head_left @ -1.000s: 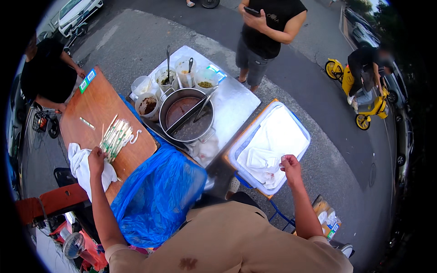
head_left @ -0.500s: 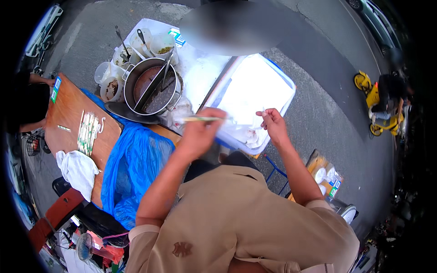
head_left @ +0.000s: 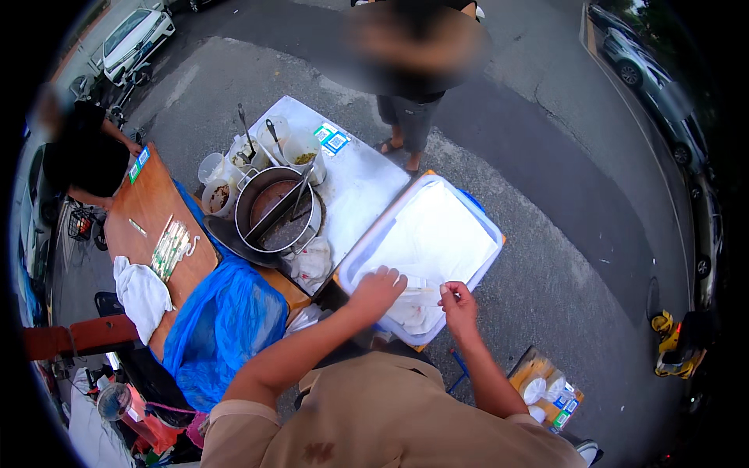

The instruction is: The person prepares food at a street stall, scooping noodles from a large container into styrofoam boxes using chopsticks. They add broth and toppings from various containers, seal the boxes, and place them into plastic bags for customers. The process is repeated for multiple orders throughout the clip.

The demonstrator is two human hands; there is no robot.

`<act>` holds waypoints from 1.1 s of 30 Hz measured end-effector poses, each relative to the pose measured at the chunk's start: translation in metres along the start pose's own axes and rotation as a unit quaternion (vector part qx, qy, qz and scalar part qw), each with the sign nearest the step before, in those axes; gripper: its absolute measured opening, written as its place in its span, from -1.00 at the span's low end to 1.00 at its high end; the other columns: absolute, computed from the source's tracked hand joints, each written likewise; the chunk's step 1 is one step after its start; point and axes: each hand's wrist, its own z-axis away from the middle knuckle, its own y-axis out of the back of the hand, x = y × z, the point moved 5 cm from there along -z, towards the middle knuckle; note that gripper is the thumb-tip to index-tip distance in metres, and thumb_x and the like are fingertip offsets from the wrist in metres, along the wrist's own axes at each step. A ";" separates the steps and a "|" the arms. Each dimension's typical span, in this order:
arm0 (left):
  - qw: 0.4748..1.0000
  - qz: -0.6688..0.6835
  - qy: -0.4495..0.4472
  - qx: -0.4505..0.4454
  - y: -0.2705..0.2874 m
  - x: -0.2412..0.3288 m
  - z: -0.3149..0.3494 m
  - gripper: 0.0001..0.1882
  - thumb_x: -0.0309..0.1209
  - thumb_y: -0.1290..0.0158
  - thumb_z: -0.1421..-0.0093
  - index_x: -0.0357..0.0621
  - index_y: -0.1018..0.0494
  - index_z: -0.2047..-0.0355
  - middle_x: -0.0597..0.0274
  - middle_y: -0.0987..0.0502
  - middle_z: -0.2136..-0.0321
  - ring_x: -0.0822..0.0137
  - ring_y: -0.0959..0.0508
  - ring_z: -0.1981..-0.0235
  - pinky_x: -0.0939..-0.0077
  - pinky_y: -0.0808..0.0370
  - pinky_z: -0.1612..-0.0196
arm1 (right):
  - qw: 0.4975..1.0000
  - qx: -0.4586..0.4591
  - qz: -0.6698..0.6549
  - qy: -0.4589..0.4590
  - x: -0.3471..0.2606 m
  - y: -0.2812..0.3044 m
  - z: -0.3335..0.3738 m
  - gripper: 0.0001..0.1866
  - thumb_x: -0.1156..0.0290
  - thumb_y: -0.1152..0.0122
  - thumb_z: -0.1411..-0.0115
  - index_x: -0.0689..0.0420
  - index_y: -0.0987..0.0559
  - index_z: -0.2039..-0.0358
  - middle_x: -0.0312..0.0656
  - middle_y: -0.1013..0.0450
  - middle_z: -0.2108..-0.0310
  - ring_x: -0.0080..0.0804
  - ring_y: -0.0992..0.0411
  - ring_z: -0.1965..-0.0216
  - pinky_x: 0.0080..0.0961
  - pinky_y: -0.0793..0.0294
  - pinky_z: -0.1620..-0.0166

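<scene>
Both of my hands are over the near end of a white plastic tub [head_left: 360, 251]. Between them stretches a thin clear plastic bag [head_left: 421, 297]. My right hand [head_left: 460, 306] pinches the bag's edge between thumb and fingers. At the bag's other side, my left hand [head_left: 378, 293] has its fingers curled downward, back of the hand toward me; what is in its grip is hidden. A white sheet [head_left: 437, 234] covers much of the tub. Crumpled white or clear material [head_left: 413, 318] lies under the hands.
Left of the tub, a divided steel pot [head_left: 265, 248] with ladles and several plastic containers [head_left: 303, 148] stand on a white-topped table [head_left: 351, 187]. A wooden board [head_left: 125, 204] bears wrapped sticks [head_left: 173, 248] and a white cloth [head_left: 142, 300]. Blue plastic [head_left: 226, 327] hangs beside it. People stand ahead and at left.
My left hand has come down and toward the bag; the pale stick it held no longer shows clearly. My view has tilted up, revealing a standing person's legs. The yellow bike has moved lower right.
</scene>
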 end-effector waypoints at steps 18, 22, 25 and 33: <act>0.906 0.394 0.112 0.104 -0.002 0.021 -0.003 -0.86 -0.48 -0.16 -0.19 -0.26 -0.55 0.24 -0.11 -0.62 0.36 -0.06 -0.65 0.30 0.23 -0.54 0.24 | 0.867 -0.152 0.286 0.378 -0.100 -0.050 0.029 -0.70 0.59 -0.10 -0.26 0.26 -0.51 -0.02 0.02 -0.54 0.07 -0.02 -0.51 0.03 -0.21 -0.50 -0.05; 0.891 0.405 0.139 0.153 0.001 0.013 -0.007 -0.89 -0.47 -0.13 -0.21 -0.26 -0.56 0.30 -0.10 -0.61 0.39 -0.07 -0.63 0.34 0.19 -0.54 0.24 | 0.876 -0.186 0.262 0.360 -0.057 -0.058 0.002 -0.67 0.60 -0.05 -0.32 0.30 -0.49 -0.09 0.06 -0.52 -0.03 -0.03 -0.47 -0.11 -0.29 -0.44 -0.16; 0.904 0.371 0.139 0.159 0.001 0.009 -0.005 -0.88 -0.49 -0.10 -0.21 -0.26 -0.54 0.26 -0.09 -0.61 0.32 -0.11 -0.61 0.31 0.14 -0.53 0.23 | 0.888 -0.271 0.205 0.308 0.006 -0.065 -0.026 -0.70 0.53 -0.06 -0.36 0.32 -0.49 -0.07 0.04 -0.55 0.06 0.02 -0.52 0.01 -0.30 -0.48 -0.08; 0.958 0.282 -0.020 -0.048 0.019 0.019 -0.020 -0.87 -0.47 -0.07 -0.19 -0.20 -0.51 0.26 -0.05 -0.61 0.31 -0.12 -0.61 0.23 0.07 -0.52 0.22 | 0.839 -0.321 0.227 0.376 0.008 -0.096 -0.055 -0.87 0.45 -0.15 -0.33 0.19 -0.58 0.16 -0.29 -0.54 0.30 -0.53 -0.48 0.24 -0.49 -0.48 0.14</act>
